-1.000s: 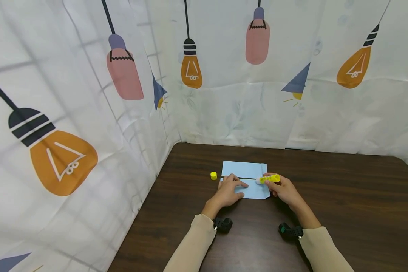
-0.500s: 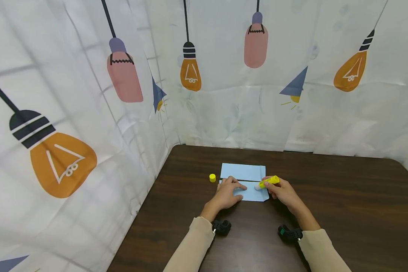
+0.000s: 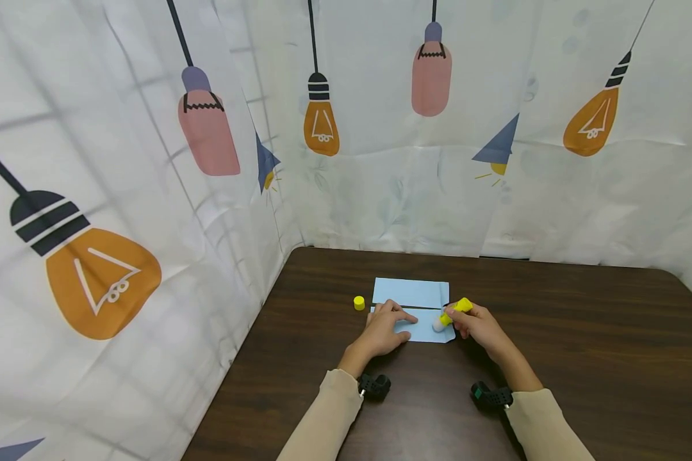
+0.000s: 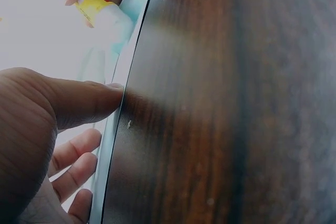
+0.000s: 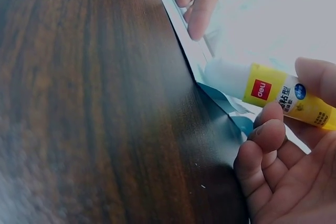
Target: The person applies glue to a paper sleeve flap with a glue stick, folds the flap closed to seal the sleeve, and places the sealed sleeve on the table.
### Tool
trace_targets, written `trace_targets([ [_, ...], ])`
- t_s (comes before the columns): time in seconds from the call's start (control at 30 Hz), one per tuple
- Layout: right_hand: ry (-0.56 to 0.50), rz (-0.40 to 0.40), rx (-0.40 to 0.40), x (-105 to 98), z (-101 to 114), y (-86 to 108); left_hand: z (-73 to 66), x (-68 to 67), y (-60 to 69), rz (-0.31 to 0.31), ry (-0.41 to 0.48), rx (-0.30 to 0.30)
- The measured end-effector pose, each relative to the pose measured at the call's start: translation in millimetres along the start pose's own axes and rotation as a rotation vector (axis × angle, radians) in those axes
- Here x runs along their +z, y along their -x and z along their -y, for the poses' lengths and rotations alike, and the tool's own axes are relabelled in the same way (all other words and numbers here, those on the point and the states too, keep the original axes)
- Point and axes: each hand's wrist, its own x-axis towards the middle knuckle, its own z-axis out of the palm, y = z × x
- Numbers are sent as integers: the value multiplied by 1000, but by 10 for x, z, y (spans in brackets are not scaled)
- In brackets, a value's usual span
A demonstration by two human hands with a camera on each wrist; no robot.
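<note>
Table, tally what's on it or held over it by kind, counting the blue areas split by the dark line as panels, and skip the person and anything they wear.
Glue stick: 1
Cap: 1
Blue panels: 2
Total: 4

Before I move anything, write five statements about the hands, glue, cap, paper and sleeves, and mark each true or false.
1. The right hand holds the glue stick. True.
2. The yellow cap is on the glue stick. False: it is on the table, beside the blue paper.
3. The left hand rests on the blue paper. True.
4. The glue stick is upright. False: it is tilted.
5. Both sleeves are beige. True.
</note>
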Motion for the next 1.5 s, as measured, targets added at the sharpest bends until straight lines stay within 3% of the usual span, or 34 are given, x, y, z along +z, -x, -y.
trace_targets([
  [1.03, 34, 28, 9, -3, -15, -6, 22, 18, 4, -10, 36, -8],
  [1.5, 27, -2, 9, 3, -17, -15, 14, 14, -22, -3, 17, -1],
])
